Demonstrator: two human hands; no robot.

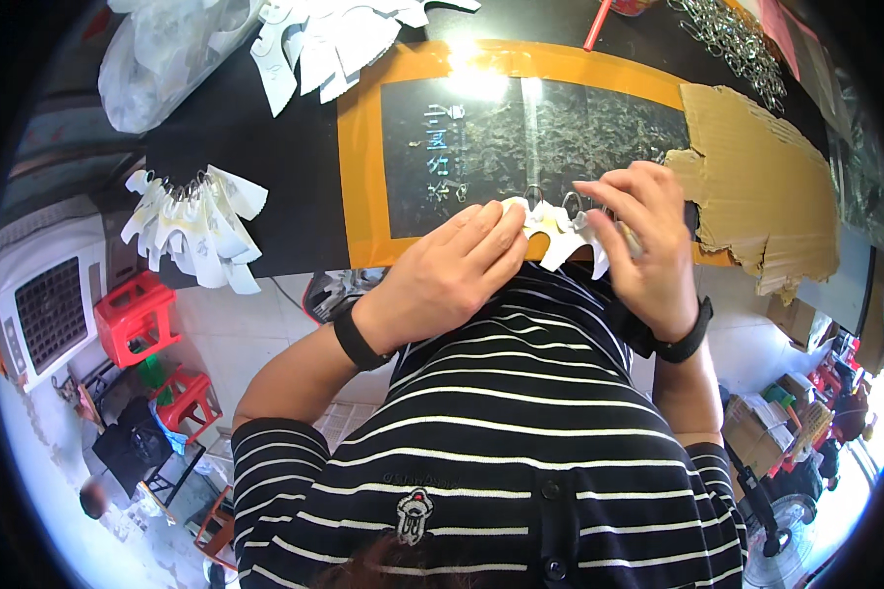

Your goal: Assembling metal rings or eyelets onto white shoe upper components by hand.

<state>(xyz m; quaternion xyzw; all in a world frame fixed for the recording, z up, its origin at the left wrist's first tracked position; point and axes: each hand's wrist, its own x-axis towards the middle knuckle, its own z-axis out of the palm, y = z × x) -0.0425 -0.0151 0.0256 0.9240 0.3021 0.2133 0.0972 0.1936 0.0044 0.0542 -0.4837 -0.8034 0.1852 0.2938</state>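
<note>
At the table's near edge, white and pale-yellow cut-out pieces (557, 239) with small metal rings are between my hands. My left hand (447, 270) presses its fingers together over their left end. On the right side, my right hand (653, 240) curls its thumb and fingers around the pieces' right end, near a metal ring (573, 203). Its fingertips partly hide what they pinch. Beneath lies a dark, clear-covered work mat (413, 147) bordered with orange-yellow tape.
A bunch of similar white pieces on rings (192, 228) hangs over the table edge at left. Farther back are a plastic bag (162, 64), white cut-outs (334, 44), a red stick (597, 25) and a heap of metal rings (732, 44). Torn cardboard (761, 182) lies at right.
</note>
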